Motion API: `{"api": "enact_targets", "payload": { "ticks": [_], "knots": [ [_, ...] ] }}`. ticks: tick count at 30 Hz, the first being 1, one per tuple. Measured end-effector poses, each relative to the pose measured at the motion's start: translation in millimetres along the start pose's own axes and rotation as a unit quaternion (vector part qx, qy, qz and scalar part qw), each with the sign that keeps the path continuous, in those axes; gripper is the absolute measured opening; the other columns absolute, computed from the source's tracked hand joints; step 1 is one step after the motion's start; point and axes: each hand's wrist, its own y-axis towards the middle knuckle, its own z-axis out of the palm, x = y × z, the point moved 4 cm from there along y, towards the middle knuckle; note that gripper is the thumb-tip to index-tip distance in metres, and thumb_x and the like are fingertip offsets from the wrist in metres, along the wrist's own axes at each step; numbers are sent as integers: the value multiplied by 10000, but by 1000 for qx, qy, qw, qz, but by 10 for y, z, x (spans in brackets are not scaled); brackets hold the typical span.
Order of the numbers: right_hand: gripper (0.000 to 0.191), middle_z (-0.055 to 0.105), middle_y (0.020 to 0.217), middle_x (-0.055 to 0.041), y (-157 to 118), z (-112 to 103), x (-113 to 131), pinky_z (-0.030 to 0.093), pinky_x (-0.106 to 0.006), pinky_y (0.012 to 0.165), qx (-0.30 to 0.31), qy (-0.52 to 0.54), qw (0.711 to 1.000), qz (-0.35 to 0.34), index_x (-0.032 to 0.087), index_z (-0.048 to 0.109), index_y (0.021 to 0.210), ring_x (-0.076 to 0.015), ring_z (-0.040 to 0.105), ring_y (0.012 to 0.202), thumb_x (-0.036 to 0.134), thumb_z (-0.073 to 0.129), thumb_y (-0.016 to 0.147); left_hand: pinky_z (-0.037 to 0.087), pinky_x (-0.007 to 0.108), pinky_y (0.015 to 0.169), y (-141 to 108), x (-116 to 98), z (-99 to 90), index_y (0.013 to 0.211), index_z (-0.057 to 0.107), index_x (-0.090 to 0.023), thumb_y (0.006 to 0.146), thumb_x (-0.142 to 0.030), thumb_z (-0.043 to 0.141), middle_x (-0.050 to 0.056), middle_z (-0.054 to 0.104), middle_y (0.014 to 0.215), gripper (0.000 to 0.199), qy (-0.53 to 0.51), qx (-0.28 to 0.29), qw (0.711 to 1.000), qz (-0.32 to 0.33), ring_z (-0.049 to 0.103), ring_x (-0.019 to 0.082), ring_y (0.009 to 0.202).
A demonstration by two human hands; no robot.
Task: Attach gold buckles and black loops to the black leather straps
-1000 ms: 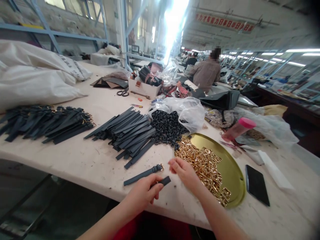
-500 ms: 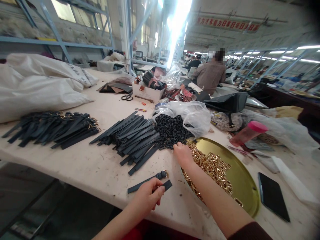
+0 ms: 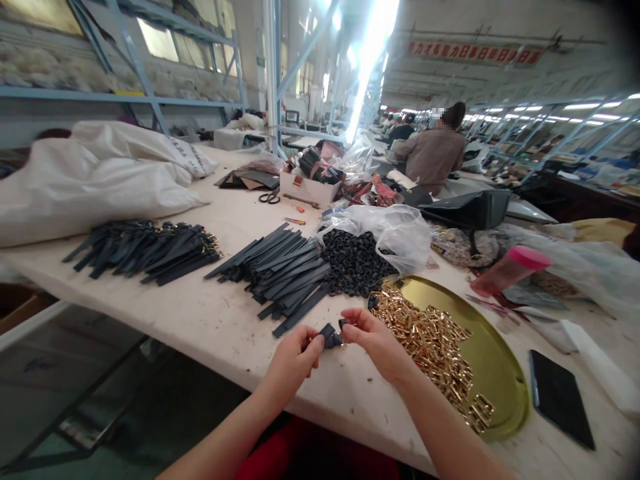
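My left hand (image 3: 295, 357) pinches a dark strap (image 3: 327, 331) near its end, over the front part of the table. Just to its right, my right hand (image 3: 375, 339) holds a small black loop (image 3: 343, 324) between thumb and fingertips, close to the strap's end. A bit of gold metal glints beneath the strap, mostly hidden. Beyond the hands lie a pile of flat dark straps (image 3: 287, 273) and a heap of black loops (image 3: 355, 263) spilling from a clear plastic bag (image 3: 400, 230). Gold buckles (image 3: 425, 340) fill part of a gold tray (image 3: 507, 400) beside my right forearm.
Straps with gold buckles (image 3: 150, 250) are piled at the left, before a white sack (image 3: 115, 173). Scissors (image 3: 270, 197) and a white box (image 3: 307, 189) sit farther back. A phone (image 3: 563, 400) and a pink-lidded jar (image 3: 510, 270) are on the right. A person (image 3: 433, 157) is in the background.
My right hand has come back from the loop heap toward my left hand, and a black loop now shows in its fingers. The view has shifted slightly.
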Motion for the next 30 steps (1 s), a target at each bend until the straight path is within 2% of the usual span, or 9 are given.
{"api": "enact_targets", "payload": {
  "ticks": [2, 4, 11, 16, 18, 22, 24, 27, 30],
  "knots": [
    [273, 595, 799, -12, -195, 61, 26, 453, -269, 663, 11, 196, 980, 37, 174, 541, 958, -122, 564, 680, 353, 575, 755, 313, 186, 394, -2, -32, 37, 740, 488, -174, 785, -414, 436, -59, 476, 489, 249, 12, 4, 1000, 6, 409, 81, 397],
    [243, 587, 776, -5, -320, 92, 33, 446, -271, 679, 1, 261, 964, 50, 175, 567, 885, -115, 544, 669, 356, 612, 728, 306, 180, 384, -32, -49, 92, 724, 489, -177, 785, -404, 435, -62, 474, 480, 242, 30, 22, 999, 8, 403, 77, 389],
    [247, 599, 848, -43, -504, 105, 5, 458, -322, 728, -51, 136, 988, -47, 193, 577, 940, -166, 552, 784, 333, 597, 739, 268, 162, 325, -121, -11, 176, 662, 427, -187, 754, -388, 455, -83, 420, 401, 223, 26, 115, 992, -54, 345, 63, 315],
    [265, 619, 839, -38, -591, 163, -103, 461, -321, 723, -5, 259, 963, 67, 179, 596, 937, -148, 557, 727, 348, 608, 733, 261, 160, 311, -134, -2, 220, 671, 435, -185, 740, -364, 456, -86, 408, 392, 193, -2, 147, 986, -77, 325, 60, 303],
    [245, 619, 829, -27, -625, 162, -100, 453, -316, 736, -11, 250, 966, 70, 187, 614, 916, -148, 553, 737, 348, 609, 730, 263, 164, 313, -156, 15, 242, 677, 444, -186, 739, -351, 453, -88, 404, 390, 176, 3, 143, 986, -81, 326, 63, 304],
    [188, 605, 849, -23, -676, 167, 18, 438, -306, 766, -42, 160, 986, -12, 205, 626, 876, -166, 549, 813, 323, 609, 730, 271, 169, 345, -226, 14, 280, 667, 440, -190, 748, -328, 454, -93, 395, 397, 161, 2, 109, 992, -62, 332, 61, 317],
    [221, 600, 858, -21, -688, 211, 28, 443, -304, 759, -49, 197, 979, 0, 214, 601, 920, -163, 551, 809, 315, 617, 724, 282, 172, 376, -251, -24, 276, 671, 455, -185, 768, -326, 445, -91, 398, 414, 171, 0, 74, 997, -36, 339, 58, 339],
    [300, 594, 850, -9, -695, 310, -46, 442, -300, 746, -44, 304, 950, 57, 225, 559, 1002, -145, 546, 771, 315, 622, 722, 313, 180, 427, -262, -100, 233, 686, 491, -180, 793, -335, 432, -76, 432, 461, 197, 19, 19, 1000, -1, 379, 63, 394],
    [219, 569, 757, -2, -701, 358, -122, 429, -285, 699, -34, 340, 937, 74, 190, 587, 905, -128, 516, 692, 355, 579, 761, 354, 193, 486, -267, -158, 221, 702, 532, -176, 800, -340, 441, -51, 495, 532, 212, 46, 62, 997, 24, 442, 79, 473]
  ]
}}
